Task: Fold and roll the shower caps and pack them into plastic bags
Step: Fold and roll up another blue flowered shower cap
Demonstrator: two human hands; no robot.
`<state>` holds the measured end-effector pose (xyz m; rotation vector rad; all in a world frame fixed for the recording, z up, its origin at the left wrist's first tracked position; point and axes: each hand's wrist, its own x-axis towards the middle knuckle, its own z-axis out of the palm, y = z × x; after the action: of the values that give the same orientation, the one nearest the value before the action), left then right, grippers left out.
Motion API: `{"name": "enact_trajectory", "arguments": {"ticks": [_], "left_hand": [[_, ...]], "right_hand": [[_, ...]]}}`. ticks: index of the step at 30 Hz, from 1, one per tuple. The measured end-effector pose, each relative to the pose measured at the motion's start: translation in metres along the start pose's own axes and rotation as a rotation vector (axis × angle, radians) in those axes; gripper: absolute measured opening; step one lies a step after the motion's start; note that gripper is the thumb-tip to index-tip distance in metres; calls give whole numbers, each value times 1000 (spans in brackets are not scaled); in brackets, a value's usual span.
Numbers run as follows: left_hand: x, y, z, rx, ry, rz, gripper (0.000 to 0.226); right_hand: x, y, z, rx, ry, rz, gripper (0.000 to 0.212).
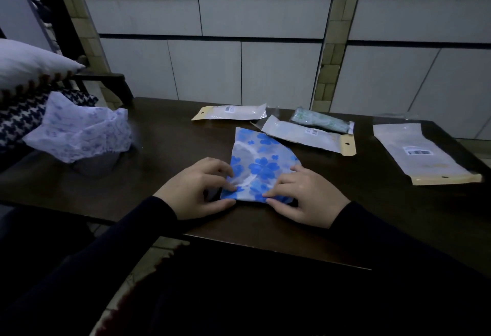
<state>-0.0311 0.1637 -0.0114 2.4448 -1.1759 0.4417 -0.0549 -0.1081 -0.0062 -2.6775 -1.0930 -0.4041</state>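
A folded shower cap point(261, 161) with blue flowers lies flat on the dark table point(170, 136), narrow end toward me. My left hand point(198, 189) pinches its near left corner between thumb and curled fingers. My right hand point(300, 197) pinches the near right edge the same way. Beyond it lie plastic bags with yellow header strips: one point(229, 112) at the back, one point(309, 135) to the right of the cap, and a larger one point(422, 153) at the far right. A rolled green cap in a clear bag point(322, 120) rests behind the second bag.
A crumpled white cap with a pale blue print point(79, 131) sits at the table's left end. Cushions point(24, 67) pile up at far left beside a dark chair frame. A tiled wall with white panels stands behind the table.
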Motion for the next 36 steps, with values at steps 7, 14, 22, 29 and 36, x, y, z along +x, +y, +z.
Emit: {"name": "enact_trajectory", "arguments": {"ticks": [7,14,22,29,36], "left_hand": [[11,6,-2,26,-112,89,27],[10,1,1,4,-4,104,32],[16,-6,11,-340,81,-320,20],[34,-6,7,-306,-130,-530,28],[47,2,9,-103,-129,-506,11]], "right_hand": [[-2,7,-1,-13,3,-112,51],[-1,12,-5,29,-32,-111,40],[6,1,3,-54,58,76,41],[21,9,3,181,-61,474,29],[22,14,7,230,46,626,33]]}}
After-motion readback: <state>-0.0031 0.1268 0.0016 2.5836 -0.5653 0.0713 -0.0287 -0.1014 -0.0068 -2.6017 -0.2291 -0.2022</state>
